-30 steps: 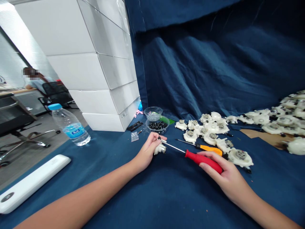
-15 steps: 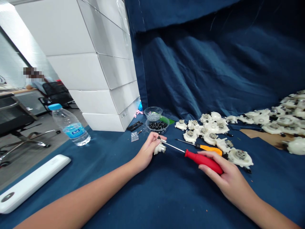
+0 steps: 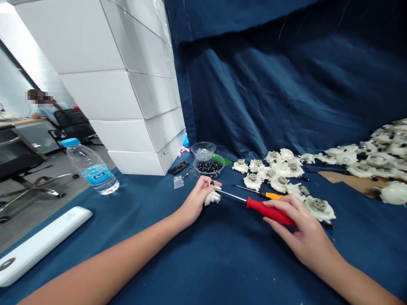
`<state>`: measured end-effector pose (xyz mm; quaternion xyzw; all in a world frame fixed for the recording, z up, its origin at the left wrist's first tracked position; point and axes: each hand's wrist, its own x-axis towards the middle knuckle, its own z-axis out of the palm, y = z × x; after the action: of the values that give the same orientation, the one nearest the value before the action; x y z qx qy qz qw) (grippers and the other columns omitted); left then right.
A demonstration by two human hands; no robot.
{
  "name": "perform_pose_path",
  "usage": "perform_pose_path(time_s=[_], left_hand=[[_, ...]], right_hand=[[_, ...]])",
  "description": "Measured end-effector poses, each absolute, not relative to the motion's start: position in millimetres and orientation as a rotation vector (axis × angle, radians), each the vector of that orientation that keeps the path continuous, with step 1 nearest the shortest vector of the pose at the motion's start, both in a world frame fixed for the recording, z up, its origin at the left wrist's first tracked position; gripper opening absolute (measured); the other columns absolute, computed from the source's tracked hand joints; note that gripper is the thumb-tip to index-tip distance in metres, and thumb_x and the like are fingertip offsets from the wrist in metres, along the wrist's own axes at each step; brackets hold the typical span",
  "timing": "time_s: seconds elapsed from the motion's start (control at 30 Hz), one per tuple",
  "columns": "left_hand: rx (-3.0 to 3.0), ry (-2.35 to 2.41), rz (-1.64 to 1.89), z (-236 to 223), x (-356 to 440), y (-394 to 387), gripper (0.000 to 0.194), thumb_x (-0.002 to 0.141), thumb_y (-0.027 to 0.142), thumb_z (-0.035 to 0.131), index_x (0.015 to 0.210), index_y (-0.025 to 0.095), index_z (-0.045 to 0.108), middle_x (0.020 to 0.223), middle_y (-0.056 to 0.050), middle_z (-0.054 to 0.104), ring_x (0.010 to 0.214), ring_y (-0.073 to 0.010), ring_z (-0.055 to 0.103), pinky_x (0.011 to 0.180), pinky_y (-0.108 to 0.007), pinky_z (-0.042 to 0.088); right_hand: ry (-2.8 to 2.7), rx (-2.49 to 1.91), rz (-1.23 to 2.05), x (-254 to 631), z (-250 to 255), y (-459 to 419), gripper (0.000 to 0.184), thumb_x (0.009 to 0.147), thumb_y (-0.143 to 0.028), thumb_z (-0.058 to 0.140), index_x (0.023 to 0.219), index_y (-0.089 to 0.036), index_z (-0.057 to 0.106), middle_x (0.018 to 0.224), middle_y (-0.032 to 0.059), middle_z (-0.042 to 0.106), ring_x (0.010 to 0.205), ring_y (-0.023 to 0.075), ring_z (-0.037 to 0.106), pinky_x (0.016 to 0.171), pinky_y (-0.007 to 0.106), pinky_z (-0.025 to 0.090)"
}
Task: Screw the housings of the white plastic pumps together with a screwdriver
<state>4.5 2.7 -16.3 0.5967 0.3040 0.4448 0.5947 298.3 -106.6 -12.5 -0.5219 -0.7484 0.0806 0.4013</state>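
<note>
Our left hand (image 3: 194, 204) held a small white plastic motor housing (image 3: 212, 198) in a narrow pinch over the blue-clothed worktop (image 3: 190, 262). Our right hand (image 3: 307, 231) wrapped a red-handled screwdriver (image 3: 270, 211), its shaft tip at the housing. Only that handle had shifted slightly, near other white housings (image 3: 319, 209).
</note>
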Motion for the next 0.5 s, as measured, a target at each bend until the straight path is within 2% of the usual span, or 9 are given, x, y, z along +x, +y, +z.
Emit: perform_pose_path(time_s=[0.13, 0.33, 0.5], left_hand=[[1.385, 0.714, 1.018, -15, 5, 2, 0.026, 0.102, 0.044, 0.058, 0.102, 0.023, 0.043, 0.128, -0.009, 0.065, 0.091, -0.0176, 0.062, 0.081, -0.031, 0.048], [1.462, 0.727, 0.953, -12, 6, -5, 0.025, 0.104, 0.047, 0.054, 0.101, 0.024, 0.045, 0.127, -0.009, 0.064, 0.099, -0.0192, 0.061, 0.086, -0.032, 0.047], [1.763, 0.758, 0.804, -5, 3, -14, 0.034, 0.095, 0.044, 0.07, 0.111, 0.024, 0.048, 0.112, -0.006, 0.061, 0.096, -0.0205, 0.058, 0.085, -0.033, 0.045]], right_hand=[[-1.924, -1.337, 0.207, 299, -8, -107, 0.025, 0.101, -0.036, 0.061, 0.126, -0.036, 0.063, 0.114, 0.0075, 0.06, 0.103, 0.0281, 0.065, 0.091, 0.044, 0.054], [-1.85, -1.45, 0.448, 294, -10, -109, 0.03, 0.101, -0.047, 0.061, 0.128, -0.033, 0.06, 0.132, 0.0079, 0.067, 0.117, 0.0308, 0.066, 0.096, 0.045, 0.054], [-1.818, -1.485, 0.521, 291, -9, -109, 0.032, 0.101, -0.05, 0.06, 0.127, -0.031, 0.063, 0.133, 0.0072, 0.069, 0.119, 0.0302, 0.067, 0.097, 0.042, 0.054]])
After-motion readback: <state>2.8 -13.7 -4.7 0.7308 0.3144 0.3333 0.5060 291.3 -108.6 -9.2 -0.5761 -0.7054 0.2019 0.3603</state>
